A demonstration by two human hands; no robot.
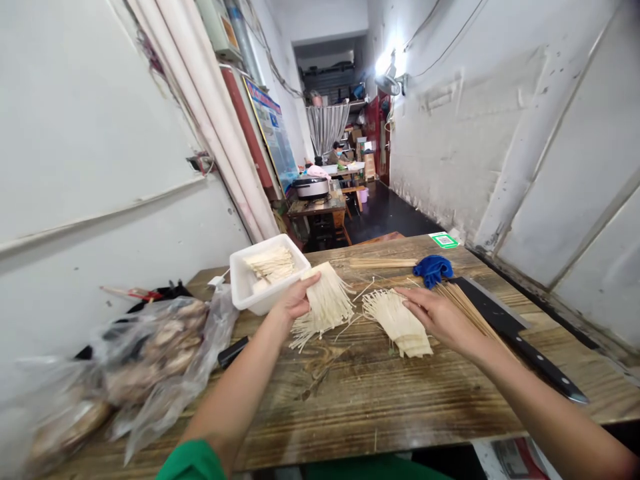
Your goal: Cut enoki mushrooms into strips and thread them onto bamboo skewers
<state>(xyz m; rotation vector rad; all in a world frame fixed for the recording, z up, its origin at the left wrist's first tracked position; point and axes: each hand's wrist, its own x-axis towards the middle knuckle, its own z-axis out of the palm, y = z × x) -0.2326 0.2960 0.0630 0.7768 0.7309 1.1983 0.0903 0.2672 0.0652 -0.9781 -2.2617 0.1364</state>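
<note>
My left hand grips a pale fan-shaped bunch of thin shredded strips, lifted slightly over the wooden table, close to a white plastic tub that holds more of the same strips. My right hand lies on a second fanned bunch that rests on the table, fingers curled over its edge. A bundle of thin bamboo skewers lies just beyond my right hand.
A large cleaver lies at the right, a blue cloth behind it, more skewers at the far edge. Clear plastic bags of food sit at the left. A person sits far down the corridor.
</note>
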